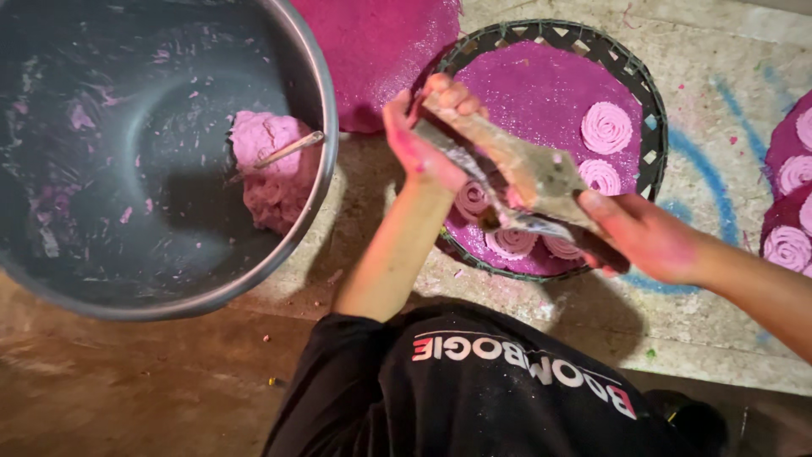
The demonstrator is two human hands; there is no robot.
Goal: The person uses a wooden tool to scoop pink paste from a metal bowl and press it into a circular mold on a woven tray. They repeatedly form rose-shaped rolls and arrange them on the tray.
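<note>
My left hand (427, 127) grips one end of a worn wooden press tool (529, 173), and my right hand (647, 237) grips its other end. The tool is held tilted over a round dark woven tray (651, 101) lined with a purple sheet. Several pink spiral dough coils, such as one coil (606, 127) at the tray's right, lie on the sheet. One coil sits directly under the tool's lower end. Both hands are smeared pink.
A large metal pot (321, 127) at the left holds a lump of pink dough (271, 165) with a spoon handle stuck in it. Another purple sheet (372, 42) lies behind. More coils on purple rounds (791, 203) are at the right edge. Floor is stained concrete.
</note>
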